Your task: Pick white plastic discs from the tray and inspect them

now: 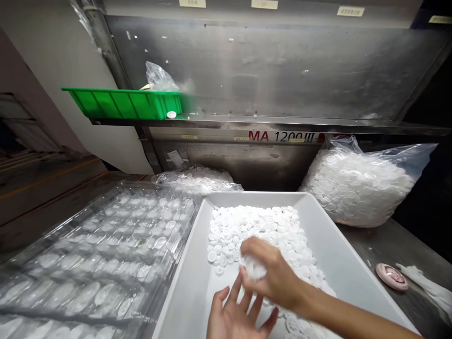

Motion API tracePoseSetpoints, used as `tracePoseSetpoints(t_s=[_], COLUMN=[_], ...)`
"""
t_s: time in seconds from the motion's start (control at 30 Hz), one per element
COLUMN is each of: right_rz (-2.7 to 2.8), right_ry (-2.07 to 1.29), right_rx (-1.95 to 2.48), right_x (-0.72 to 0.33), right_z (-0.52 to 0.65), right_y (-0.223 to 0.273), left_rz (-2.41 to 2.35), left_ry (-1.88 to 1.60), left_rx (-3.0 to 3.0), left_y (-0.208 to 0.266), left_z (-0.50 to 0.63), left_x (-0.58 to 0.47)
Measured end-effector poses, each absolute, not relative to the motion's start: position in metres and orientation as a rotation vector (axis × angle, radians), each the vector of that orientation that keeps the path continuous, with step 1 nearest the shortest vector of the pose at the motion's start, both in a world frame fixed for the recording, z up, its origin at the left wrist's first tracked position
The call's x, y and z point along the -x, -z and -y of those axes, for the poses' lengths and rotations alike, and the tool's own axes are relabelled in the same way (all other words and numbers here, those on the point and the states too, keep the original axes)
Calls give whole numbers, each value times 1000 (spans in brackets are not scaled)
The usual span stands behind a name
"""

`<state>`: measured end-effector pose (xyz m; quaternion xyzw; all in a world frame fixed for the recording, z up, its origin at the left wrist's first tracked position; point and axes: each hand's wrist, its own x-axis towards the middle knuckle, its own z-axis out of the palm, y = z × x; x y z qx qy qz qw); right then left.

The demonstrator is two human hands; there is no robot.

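Observation:
Inside a large grey-white bin lies a spread of small round white plastic discs. Over them my right hand is curled round a clump of white discs, its fingers closed and slightly blurred. Just below it my left hand is turned palm up with the fingers spread, and nothing shows in it. Its fingertips come close to the right hand; whether they touch I cannot tell.
Left of the bin, clear plastic trays hold rows of white discs. Bags of white parts stand behind at right and left. A green basket rests on the metal shelf. A round pink-white object lies at right.

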<state>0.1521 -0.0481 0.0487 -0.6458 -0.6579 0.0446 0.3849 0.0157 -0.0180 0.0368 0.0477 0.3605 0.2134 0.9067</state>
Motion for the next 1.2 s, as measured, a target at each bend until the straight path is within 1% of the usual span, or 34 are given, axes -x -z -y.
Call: tracePoseSetpoints(t_s=[0.07, 0.17, 0.37, 0.5, 0.67, 0.8, 0.97, 1.03, 1.1, 1.2], right_rz=[1821, 1875, 1917, 1913, 1786, 1599, 1140, 1072, 1098, 1142], right_ry=[-114, -110, -194, -281, -479, -636, -1041, -1148, -1205, -1204], right_rx=[1539, 1526, 1411, 1363, 1404, 1466, 1495, 1465, 1436, 1438], right_x=[-126, -112, -121, -128, -133, -138, -147, -150, -152, -152], right_z=[56, 58, 54, 58, 67, 73, 69, 66, 63, 61], right_y=[-49, -43, -35, -32, -35, -45, -50, -50, -52, -55], left_rz=[-701, -654, -633, -649, -632, -693, -729, -733, -731, -721], left_ry=[-471, -554, -584, -548, -501, -576, -638, -644, -629, -564], left_rx=[-72, -48, -31, 4, 71, 88, 42, 37, 43, 58], left_y=[-38, -37, -20, -24, -39, -36, -29, -28, -29, -32], left_z=[22, 22, 12, 10, 8, 8, 7, 7, 6, 7], left_x=[-27, -30, -26, -27, -29, -30, -27, -25, -24, -26])
